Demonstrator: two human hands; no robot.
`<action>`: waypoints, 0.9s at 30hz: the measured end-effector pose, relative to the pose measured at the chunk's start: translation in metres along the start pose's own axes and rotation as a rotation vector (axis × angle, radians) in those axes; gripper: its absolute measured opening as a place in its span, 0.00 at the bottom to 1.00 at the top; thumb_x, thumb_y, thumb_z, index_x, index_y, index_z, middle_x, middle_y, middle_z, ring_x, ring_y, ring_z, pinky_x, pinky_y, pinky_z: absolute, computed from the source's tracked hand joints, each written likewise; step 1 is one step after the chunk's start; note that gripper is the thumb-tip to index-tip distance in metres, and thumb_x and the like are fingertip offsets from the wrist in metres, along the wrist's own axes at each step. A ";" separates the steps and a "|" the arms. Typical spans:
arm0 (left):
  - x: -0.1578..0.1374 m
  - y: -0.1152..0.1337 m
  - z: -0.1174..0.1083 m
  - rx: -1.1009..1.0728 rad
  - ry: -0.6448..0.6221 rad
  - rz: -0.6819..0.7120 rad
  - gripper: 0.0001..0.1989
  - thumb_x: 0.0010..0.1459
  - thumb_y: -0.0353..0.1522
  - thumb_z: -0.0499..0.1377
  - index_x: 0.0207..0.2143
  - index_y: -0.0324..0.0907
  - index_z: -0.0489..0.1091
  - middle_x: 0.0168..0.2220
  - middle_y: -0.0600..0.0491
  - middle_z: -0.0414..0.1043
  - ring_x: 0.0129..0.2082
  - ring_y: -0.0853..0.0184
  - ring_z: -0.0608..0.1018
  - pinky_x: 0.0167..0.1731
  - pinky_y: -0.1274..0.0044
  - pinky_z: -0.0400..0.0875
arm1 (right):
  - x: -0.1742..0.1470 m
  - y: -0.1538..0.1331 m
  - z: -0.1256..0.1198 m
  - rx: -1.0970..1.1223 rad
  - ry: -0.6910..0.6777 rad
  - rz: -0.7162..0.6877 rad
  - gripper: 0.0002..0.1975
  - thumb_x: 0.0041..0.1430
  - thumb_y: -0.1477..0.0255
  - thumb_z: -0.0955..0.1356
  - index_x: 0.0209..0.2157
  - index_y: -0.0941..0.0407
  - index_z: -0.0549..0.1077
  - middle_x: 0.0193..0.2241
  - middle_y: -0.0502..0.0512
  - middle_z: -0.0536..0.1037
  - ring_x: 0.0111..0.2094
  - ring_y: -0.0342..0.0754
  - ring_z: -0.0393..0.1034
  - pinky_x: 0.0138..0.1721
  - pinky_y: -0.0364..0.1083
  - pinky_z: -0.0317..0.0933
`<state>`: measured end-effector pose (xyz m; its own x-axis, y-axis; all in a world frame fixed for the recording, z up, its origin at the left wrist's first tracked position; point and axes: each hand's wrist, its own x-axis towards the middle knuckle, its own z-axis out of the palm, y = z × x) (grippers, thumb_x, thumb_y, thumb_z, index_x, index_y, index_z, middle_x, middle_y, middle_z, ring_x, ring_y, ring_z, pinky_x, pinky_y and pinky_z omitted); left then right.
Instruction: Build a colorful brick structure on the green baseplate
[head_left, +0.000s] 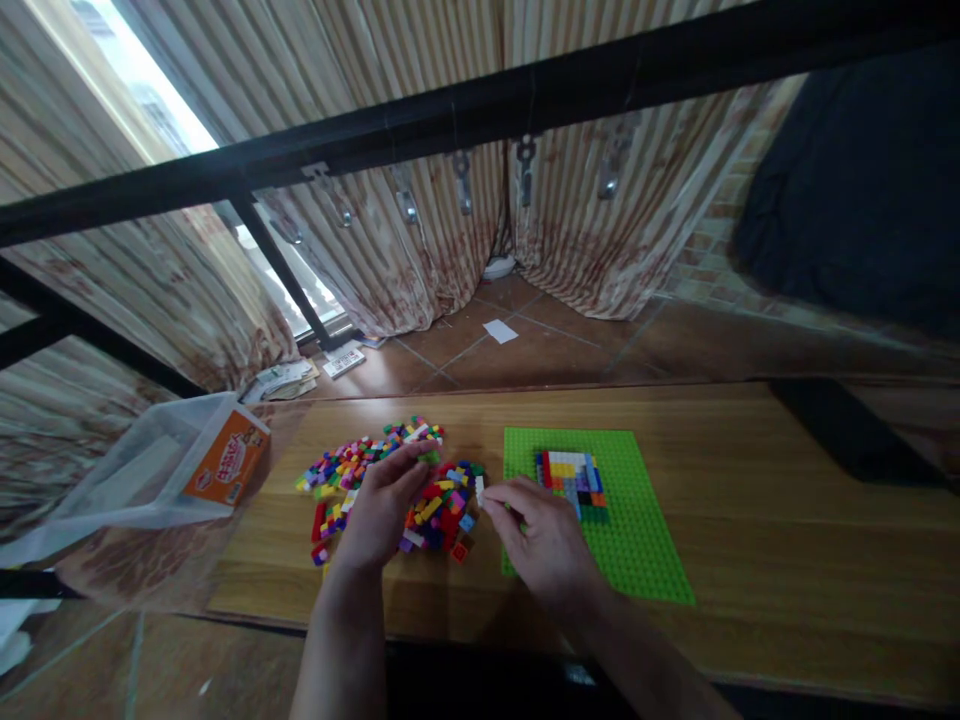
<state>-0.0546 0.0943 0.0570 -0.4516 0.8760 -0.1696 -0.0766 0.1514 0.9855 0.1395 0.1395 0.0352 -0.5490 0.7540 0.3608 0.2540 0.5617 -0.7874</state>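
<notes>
My right hand (pixel 541 535) pinches a white building brick (pixel 480 487) between thumb and fingertips, just left of the green baseplate (pixel 649 545). On that plate lies a flat patch of multicoloured bricks (pixel 574 480), partly covered by my right hand. Above the loose brick pile (pixel 439 510), my left hand (pixel 382 505) has its fingers curled together. A lime-green brick (pixel 429 457) shows at its fingertips and looks gripped there. Part of the pile is hidden behind my left hand and wrist.
The wooden table (pixel 787 560) carries the bricks and plate. A clear plastic bin (pixel 161 450) with an orange label stands at the left end. A dark strap-like object (pixel 855 430) lies at the far right. Beyond are a black metal rail (pixel 420 125) and curtains (pixel 420 260).
</notes>
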 end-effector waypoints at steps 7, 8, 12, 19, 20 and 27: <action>-0.005 -0.008 0.024 -0.063 -0.041 -0.049 0.18 0.47 0.32 0.65 0.41 0.36 0.75 0.35 0.50 0.78 0.31 0.69 0.78 0.36 0.76 0.73 | -0.001 0.001 -0.012 -0.028 0.026 0.028 0.10 0.63 0.72 0.63 0.34 0.54 0.76 0.31 0.52 0.78 0.32 0.45 0.73 0.35 0.44 0.64; -0.002 -0.010 0.024 0.030 -0.054 -0.043 0.17 0.47 0.31 0.64 0.41 0.36 0.75 0.32 0.51 0.78 0.29 0.69 0.77 0.33 0.78 0.72 | -0.002 0.003 -0.012 -0.035 0.023 0.022 0.10 0.63 0.72 0.63 0.35 0.53 0.76 0.31 0.52 0.79 0.33 0.46 0.74 0.35 0.44 0.64; 0.002 -0.019 0.015 0.330 0.001 0.051 0.13 0.48 0.27 0.60 0.38 0.37 0.77 0.30 0.52 0.78 0.30 0.68 0.76 0.30 0.80 0.69 | -0.003 0.006 -0.010 -0.046 0.021 -0.006 0.10 0.63 0.69 0.63 0.35 0.53 0.76 0.32 0.53 0.80 0.34 0.47 0.75 0.35 0.45 0.66; -0.003 -0.010 -0.009 0.528 0.111 0.081 0.13 0.49 0.26 0.58 0.37 0.39 0.78 0.34 0.51 0.79 0.33 0.67 0.77 0.32 0.79 0.70 | -0.004 0.008 -0.005 -0.096 0.008 -0.053 0.11 0.63 0.66 0.63 0.34 0.52 0.76 0.32 0.53 0.80 0.33 0.48 0.76 0.33 0.45 0.67; -0.004 -0.008 -0.015 0.555 0.130 0.081 0.12 0.49 0.27 0.58 0.36 0.39 0.78 0.35 0.51 0.79 0.33 0.67 0.77 0.33 0.79 0.70 | -0.005 0.008 -0.004 -0.107 0.004 -0.051 0.11 0.63 0.66 0.63 0.34 0.52 0.77 0.32 0.53 0.80 0.33 0.47 0.76 0.33 0.44 0.67; -0.037 0.020 -0.081 0.754 0.163 -0.006 0.09 0.49 0.30 0.57 0.31 0.39 0.77 0.25 0.53 0.75 0.27 0.68 0.74 0.28 0.79 0.67 | -0.005 0.007 -0.002 -0.123 -0.022 -0.048 0.11 0.63 0.65 0.63 0.34 0.53 0.77 0.33 0.54 0.80 0.33 0.48 0.76 0.35 0.45 0.68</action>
<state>-0.1115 0.0282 0.0825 -0.5829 0.8043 -0.1154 0.5205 0.4786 0.7071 0.1454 0.1400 0.0291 -0.5802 0.7181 0.3844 0.3219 0.6357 -0.7016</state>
